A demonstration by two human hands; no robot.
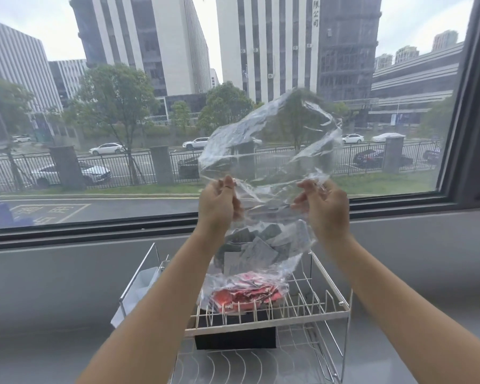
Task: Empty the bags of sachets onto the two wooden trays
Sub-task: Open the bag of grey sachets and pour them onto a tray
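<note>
Clear bag (272, 151) held up at centre frame, in front of the window (122, 106). Its upper part billows empty above the hands; the lower part hangs down between the forearms. Grey-white sachets (255, 248) sit bunched in that lower part, just below the hands.

Left hand (219, 202) pinches the bag's left edge, fingers curled, thumb against the film. Right hand (323, 206) grips the right edge likewise, fingers curled round crumpled plastic. The two hands are level and apart, the bag stretched between them.

Below the grey sachets, a heap of red sachets (247, 296) lies under clear film on the top tier of a wire rack (330, 309). Whether this film is the same bag or a second one, cannot tell. Whether the hanging bag touches the red heap, cannot tell either.

A dark block (234, 338) sits under the top tier at lower centre; no wooden tray can be made out for certain. A white piece (139, 289) hangs at the rack's left side, partly hidden by the left forearm. The rack's lower shelf shows at the bottom of the frame.

The rack stands on a grey counter (39, 300) along the sill. Through the glass: tall buildings, trees, a fence, parked cars.
</note>
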